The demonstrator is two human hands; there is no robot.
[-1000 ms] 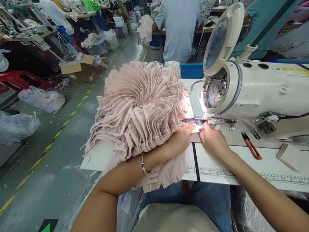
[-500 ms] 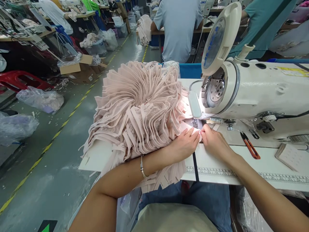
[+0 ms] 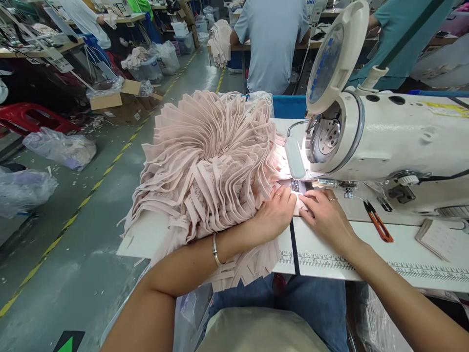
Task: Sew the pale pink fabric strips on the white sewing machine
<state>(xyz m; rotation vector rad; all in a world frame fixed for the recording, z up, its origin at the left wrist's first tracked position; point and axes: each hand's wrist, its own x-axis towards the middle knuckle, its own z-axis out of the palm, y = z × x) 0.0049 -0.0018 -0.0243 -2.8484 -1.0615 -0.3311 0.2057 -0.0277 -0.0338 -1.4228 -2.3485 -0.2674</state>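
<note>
Fabric piece (image 3: pixel 297 201), hands (image 3: pixel 275 211) flat on it

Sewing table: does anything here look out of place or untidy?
Yes. The huge pile of pink fabric pieces spills over the table's left and front edges. Beside the left hand, strips hang loose below the edge.

White laminate desk (image 3: pixel 322 259) with printed ruler strip carries: cream sewing machine (image 3: pixel 395 146), big fanned pile of pink fabric pieces (image 3: pixel 208 166), orange-handled thread snips (image 3: pixel 377 222).

one white sewing machine (image 3: pixel 395 142), one orange-handled thread snips (image 3: pixel 378 221), one silver bangle (image 3: pixel 215 249), two bare hands, one heaped pile of pink fabric pieces (image 3: pixel 208 161).
</note>
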